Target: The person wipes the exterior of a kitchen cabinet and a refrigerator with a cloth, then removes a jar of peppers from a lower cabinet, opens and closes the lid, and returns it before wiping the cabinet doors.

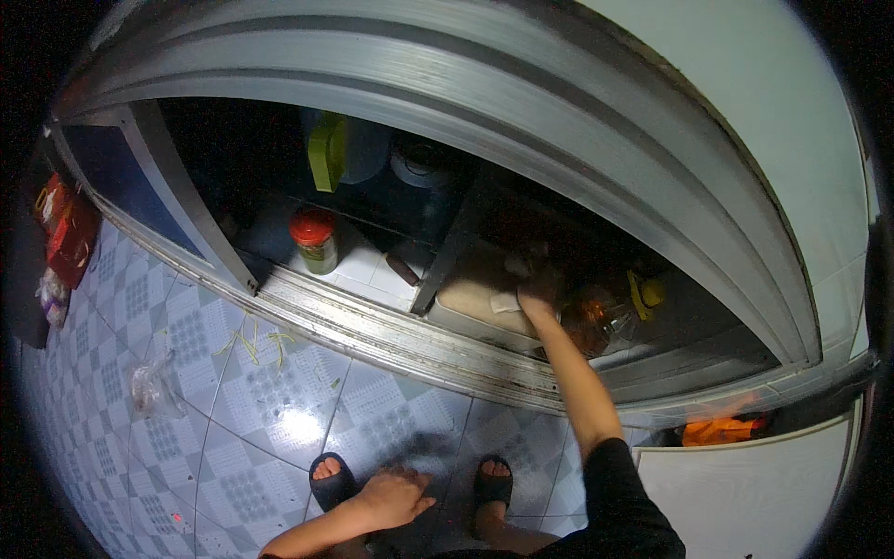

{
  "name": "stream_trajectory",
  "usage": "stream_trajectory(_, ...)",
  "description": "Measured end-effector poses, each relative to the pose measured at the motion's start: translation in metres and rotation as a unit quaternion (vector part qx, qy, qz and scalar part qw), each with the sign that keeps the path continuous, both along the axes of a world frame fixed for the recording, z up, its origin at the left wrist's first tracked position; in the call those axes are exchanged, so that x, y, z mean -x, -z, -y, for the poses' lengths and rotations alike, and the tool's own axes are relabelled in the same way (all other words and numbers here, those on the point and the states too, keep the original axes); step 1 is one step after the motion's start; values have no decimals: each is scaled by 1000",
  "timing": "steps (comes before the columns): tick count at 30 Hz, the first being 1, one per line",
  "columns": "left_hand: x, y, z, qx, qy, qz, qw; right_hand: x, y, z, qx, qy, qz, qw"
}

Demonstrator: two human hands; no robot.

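Observation:
My right hand (pixel 536 297) reaches into an open low cabinet, over a white bin (pixel 475 323) of pale grain-like contents. A small white item (pixel 504 302) is at its fingers; the fingers are in shadow, and I cannot tell whether they grip it. My left hand (pixel 397 495) hangs above the tiled floor near my feet, holding nothing, fingers loosely apart. Left of the bin stands a jar with a red lid (pixel 312 227), and a dark-handled utensil (pixel 401 269) lies on the white tiles beside it.
The cabinet's aluminium track (pixel 391 339) runs in front of me. A clear container (pixel 594 321) and a yellow item (pixel 646 293) stand right of the bin. A plastic bag (pixel 155 388) and green scraps (pixel 248 342) lie on the floor. Red bags (pixel 70 230) are far left.

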State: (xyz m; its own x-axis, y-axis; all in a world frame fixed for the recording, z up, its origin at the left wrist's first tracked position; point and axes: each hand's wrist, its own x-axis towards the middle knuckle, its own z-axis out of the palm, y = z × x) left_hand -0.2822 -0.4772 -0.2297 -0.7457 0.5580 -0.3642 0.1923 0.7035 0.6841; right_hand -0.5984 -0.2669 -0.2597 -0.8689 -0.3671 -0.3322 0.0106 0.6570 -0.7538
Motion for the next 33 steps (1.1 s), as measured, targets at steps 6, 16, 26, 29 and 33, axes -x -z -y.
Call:
stream_trajectory(6, -13, 11, -6, 4, 24, 61, 998, -53, 9, 41, 305, -376, 79, 871)
stream_trajectory(16, -30, 1, -10, 45, 26, -17, 998, 5, 42, -10, -32, 90, -144, 985)
stream_trajectory(26, -41, 4, 12, 86, 42, 24, 995, -166, -3, 64, 190, -306, -157, 920)
stream_trajectory(29, -37, 4, 17, 34, -24, 74, 996, -173, -16, 38, 150, -153, -222, 951)
stream_trajectory(33, -36, 20, 23, -162, -207, 170, 950, -220, -24, 53, 195, -190, -19, 962)
